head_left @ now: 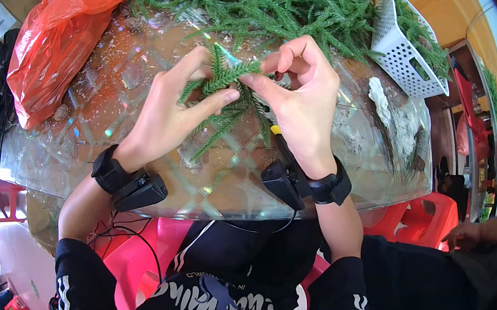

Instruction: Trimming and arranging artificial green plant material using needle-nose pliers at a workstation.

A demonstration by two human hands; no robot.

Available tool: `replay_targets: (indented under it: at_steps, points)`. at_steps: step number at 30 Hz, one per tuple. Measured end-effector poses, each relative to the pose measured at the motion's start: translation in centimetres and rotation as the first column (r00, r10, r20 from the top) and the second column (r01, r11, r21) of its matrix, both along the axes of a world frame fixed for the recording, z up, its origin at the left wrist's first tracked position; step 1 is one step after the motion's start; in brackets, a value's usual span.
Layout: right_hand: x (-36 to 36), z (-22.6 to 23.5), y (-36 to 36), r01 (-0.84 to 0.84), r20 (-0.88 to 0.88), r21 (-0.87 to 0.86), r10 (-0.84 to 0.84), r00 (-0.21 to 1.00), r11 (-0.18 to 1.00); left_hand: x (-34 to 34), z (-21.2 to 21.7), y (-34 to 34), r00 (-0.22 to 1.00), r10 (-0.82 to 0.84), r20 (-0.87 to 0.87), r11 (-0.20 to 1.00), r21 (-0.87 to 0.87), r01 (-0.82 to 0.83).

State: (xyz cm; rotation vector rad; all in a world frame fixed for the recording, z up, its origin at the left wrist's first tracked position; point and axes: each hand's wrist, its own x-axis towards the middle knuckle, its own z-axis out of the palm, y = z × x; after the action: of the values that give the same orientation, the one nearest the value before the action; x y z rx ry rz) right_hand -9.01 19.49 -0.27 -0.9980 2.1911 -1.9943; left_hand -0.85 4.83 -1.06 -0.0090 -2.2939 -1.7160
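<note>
- Both hands are meeting over the glass table point(135, 159), working on a bunch of green sprigs point(226, 99).
- Left hand point(176, 111) is closing around the bunch, its thumb pressing across the stems from the front.
- Right hand point(296, 102) is pinching the top of one sprig between thumb and forefinger, the other fingers curling above.
- Sprig tips are hanging down below the hands, just above the glass.
- Black wrist bands point(113, 170) with small boxes are sitting on both forearms.
- Beyond the hands, a heap of green branches point(262, 0) is lying across the table.
- An orange plastic bag point(56, 42) is resting at the left, and a white perforated basket point(404, 47) holding more greenery is standing at the right.
</note>
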Motion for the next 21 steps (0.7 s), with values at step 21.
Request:
replay_targets:
  at_steps: [21]
  points:
    - [-1.0,0.4,0.4,-0.247,0.167,-0.317,0.31,0.936,0.916,-1.0,2.4,-2.7,0.93,-0.321,-0.179,0.94,0.062,0.337]
